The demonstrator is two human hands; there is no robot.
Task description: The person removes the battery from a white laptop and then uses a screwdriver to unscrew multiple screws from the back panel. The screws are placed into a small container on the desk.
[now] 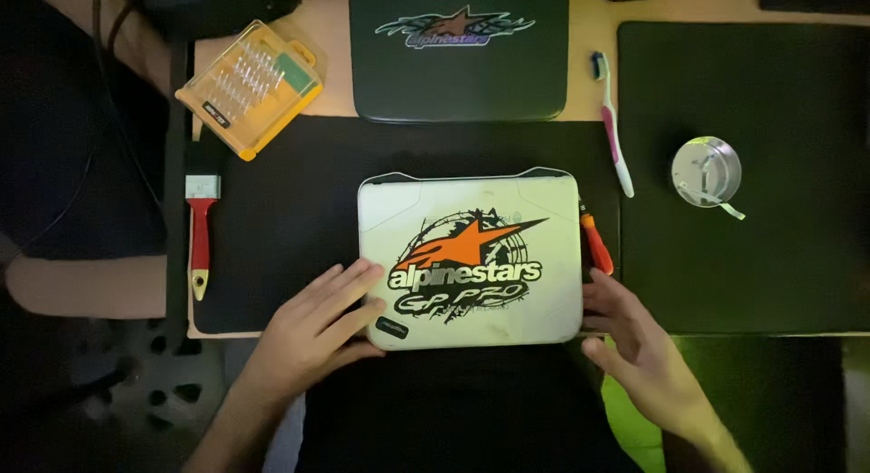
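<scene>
From my remote seat I saw the white rounded-rectangular laptop with an orange star decal on its lid [471, 260] lying closed at the centre of the black mat [290, 210] that covered the wooden table [594, 24]. My left hand [317, 328] rested at the laptop's seven o'clock corner, fingers spread flat and loose, the tips touching the lid's edge; it gripped nothing. My right hand [634, 342] sat at the four o'clock corner, fingers half curled against the laptop's side edge, also closed around nothing.

Just beside the laptop at three o'clock lay a small screwdriver with an orange-red handle [596, 245], near the fingertips of the right hand but apart from them. Further out toward two o'clock lay a pink and white toothbrush [614, 129]. At twelve o'clock a second, dark laptop with a star decal [458, 52] sat well apart from the white one. At ten o'clock was a yellow plastic case of screwdriver bits [249, 88], tilted, and at nine o'clock a flat paintbrush with a red handle [200, 233] lay lengthwise along the mat's edge. A second black mat [770, 274] at three o'clock carried a round clear tape roll [707, 171].
</scene>
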